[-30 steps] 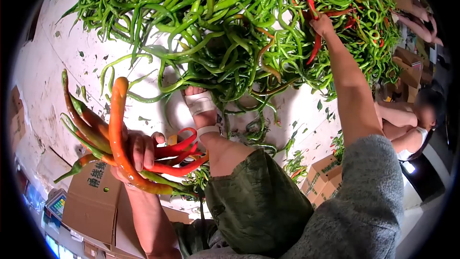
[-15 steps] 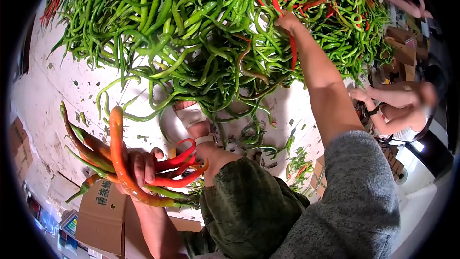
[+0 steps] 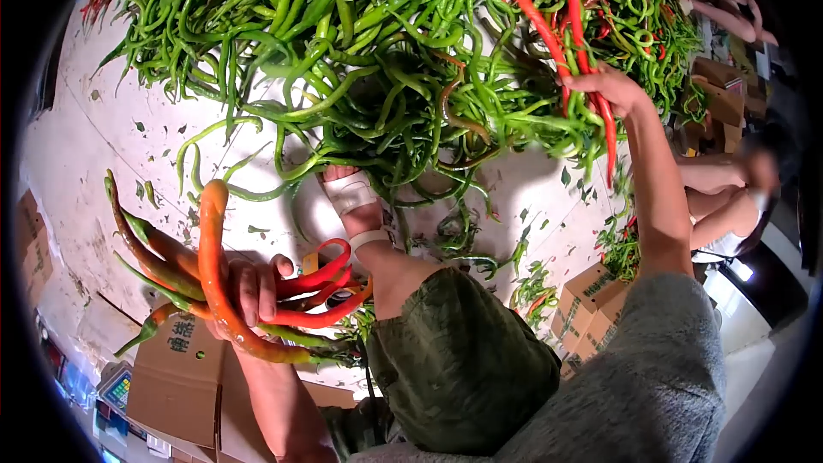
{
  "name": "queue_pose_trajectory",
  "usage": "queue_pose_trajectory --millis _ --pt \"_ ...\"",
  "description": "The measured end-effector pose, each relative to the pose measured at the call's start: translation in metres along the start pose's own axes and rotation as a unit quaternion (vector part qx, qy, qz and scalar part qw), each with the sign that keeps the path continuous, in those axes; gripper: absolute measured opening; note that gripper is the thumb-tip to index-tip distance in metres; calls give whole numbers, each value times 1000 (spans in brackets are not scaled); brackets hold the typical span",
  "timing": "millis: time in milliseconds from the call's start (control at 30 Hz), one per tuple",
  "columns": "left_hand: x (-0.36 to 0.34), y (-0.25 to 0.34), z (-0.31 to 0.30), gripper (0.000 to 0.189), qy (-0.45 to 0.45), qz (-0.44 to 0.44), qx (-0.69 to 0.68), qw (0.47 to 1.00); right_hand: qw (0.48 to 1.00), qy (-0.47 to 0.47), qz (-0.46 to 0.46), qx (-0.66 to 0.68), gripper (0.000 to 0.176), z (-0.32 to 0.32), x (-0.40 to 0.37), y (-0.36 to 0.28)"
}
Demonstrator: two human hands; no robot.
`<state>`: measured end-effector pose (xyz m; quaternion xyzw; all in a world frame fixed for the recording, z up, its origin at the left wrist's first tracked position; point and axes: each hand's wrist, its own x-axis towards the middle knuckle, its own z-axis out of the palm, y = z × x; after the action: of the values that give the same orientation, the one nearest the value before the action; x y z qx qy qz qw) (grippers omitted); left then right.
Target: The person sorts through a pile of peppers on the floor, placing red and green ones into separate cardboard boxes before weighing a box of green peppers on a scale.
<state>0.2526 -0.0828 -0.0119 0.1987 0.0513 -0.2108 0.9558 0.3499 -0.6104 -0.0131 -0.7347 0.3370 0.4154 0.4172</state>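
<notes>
A bunch of long chili peppers (image 3: 214, 266), orange, red and green, is gripped in my left hand (image 3: 255, 290) at the lower left. The fingers wrap round the middle of the bunch, and pepper ends stick out on both sides. My right hand (image 3: 610, 88) pinches long red chili peppers (image 3: 576, 17) at the right side of the heap. Their tips point up and away from me, and one end hangs below the fingers. Beneath and beyond that hand spreads a big heap of green chili peppers (image 3: 343, 43), with red ones mixed in on the right.
A cardboard box (image 3: 176, 381) stands at the lower left, below my left hand. More boxes (image 3: 591, 309) are to the right of my knee. My sandaled foot (image 3: 351, 193) rests at the heap's near edge. Another person (image 3: 729, 197) sits at the right. Loose leaves dot the pale floor (image 3: 111, 129).
My right hand has drawn back to the right, out of the heap, with red chili peppers in it. My left hand and its bunch stay nearly where they were.
</notes>
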Motion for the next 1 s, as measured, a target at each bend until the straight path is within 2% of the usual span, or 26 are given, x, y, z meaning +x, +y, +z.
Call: queue_pose_trajectory --millis 67,167,200,267,300,333,367,400,467,533,600,667,700,733,800,867,1000 --pt "-4 -2 0 20 -7 1 -7 1000 996 10 -55 62 36 22 -39 6" --pt "-8 -4 0 19 16 -1 -25 1000 984 -30 -79 157 40 63 -77 4" --pt "-9 -5 0 20 21 -5 -32 999 983 0 -120 142 35 88 -87 -10" --pt "-11 -2 -4 20 -5 -9 -20 1000 992 0 -99 82 33 115 -72 -9" --pt "-13 -1 -7 20 -17 -11 -15 1000 992 37 -119 27 30 133 -57 -7" --pt "-14 1 -9 20 -30 -10 -9 999 991 36 -126 4 34 148 -41 0" --pt "-17 2 -7 20 -19 -8 -8 1000 981 72 -172 -56 40 159 -19 18" --pt "-20 4 -3 20 -6 -5 -5 1000 983 90 -115 -110 47 165 -20 12" --pt "-24 6 2 21 19 4 -3 1000 975 136 -140 -103 42 166 -1 41" --pt "-27 7 -2 21 18 9 -15 1000 933 219 -250 -139 50 159 -8 49" --pt "-25 7 -9 21 -3 9 1 1000 947 185 -235 -115 54 136 -14 56" --pt "-20 4 -7 17 4 9 -16 1000 952 166 -235 -104 47 120 -24 52" --pt "-21 1 -8 17 12 14 -21 1000 969 144 -201 -23 36 116 -27 49" --pt "-22 -1 -9 17 19 19 -26 999 986 130 -104 -11 29 113 -40 34" --pt "-26 0 -11 20 20 10 -29 999 948 144 -283 16 32 111 -36 36" --pt "-31 3 -11 21 42 4 -25 999 956 96 -207 184 32 105 -46 26" --pt "-26 8 -4 20 14 20 -24 999 966 -12 -112 233 28 83 -35 50"
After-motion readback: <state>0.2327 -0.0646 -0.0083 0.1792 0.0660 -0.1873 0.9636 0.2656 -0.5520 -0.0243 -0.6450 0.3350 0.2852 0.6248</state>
